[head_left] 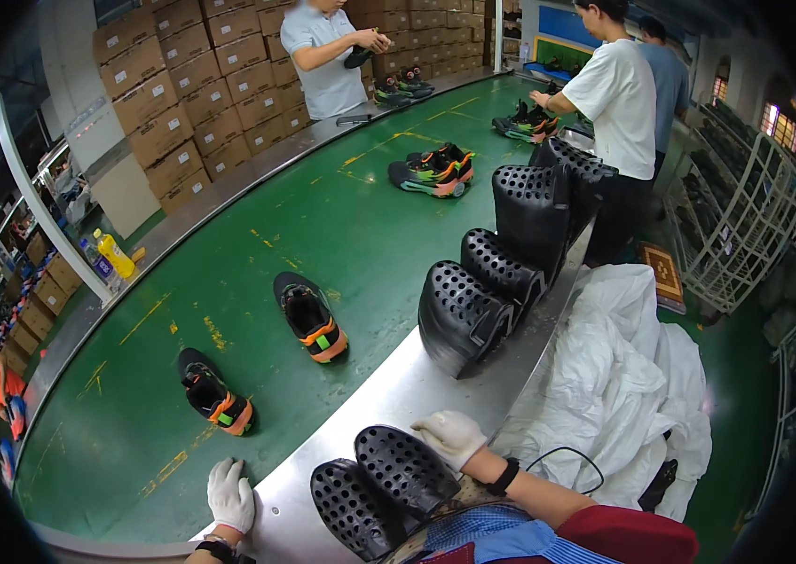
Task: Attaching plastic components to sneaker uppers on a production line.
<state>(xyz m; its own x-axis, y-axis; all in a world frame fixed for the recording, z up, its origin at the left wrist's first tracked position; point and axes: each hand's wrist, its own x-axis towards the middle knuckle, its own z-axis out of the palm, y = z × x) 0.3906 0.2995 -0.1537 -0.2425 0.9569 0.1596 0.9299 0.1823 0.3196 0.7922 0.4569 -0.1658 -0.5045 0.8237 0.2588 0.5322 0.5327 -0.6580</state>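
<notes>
My left hand (230, 496), in a white glove, lies with fingers stretched out on the near edge of the green conveyor belt (228, 320). In front of it, a black and orange sneaker (215, 393) stands on the belt. Another matching sneaker (309, 318) is farther right. My right hand (451, 439), also gloved, rests on the metal ledge (398, 390) against the far right side of a black perforated clog-shaped piece (405, 467). Its fingers look loosely laid, with no held thing visible. A second perforated piece (353, 508) sits beside that one, close to my body.
Several larger black perforated pieces (465, 310) line the ledge ahead. More sneakers (431, 171) stand farther along the belt. White sheeting (619, 367) drapes at right. Co-workers (609, 103) stand at the far end; another person (327, 61) handles a shoe across the belt. Bottles (114, 254) stand on the left edge.
</notes>
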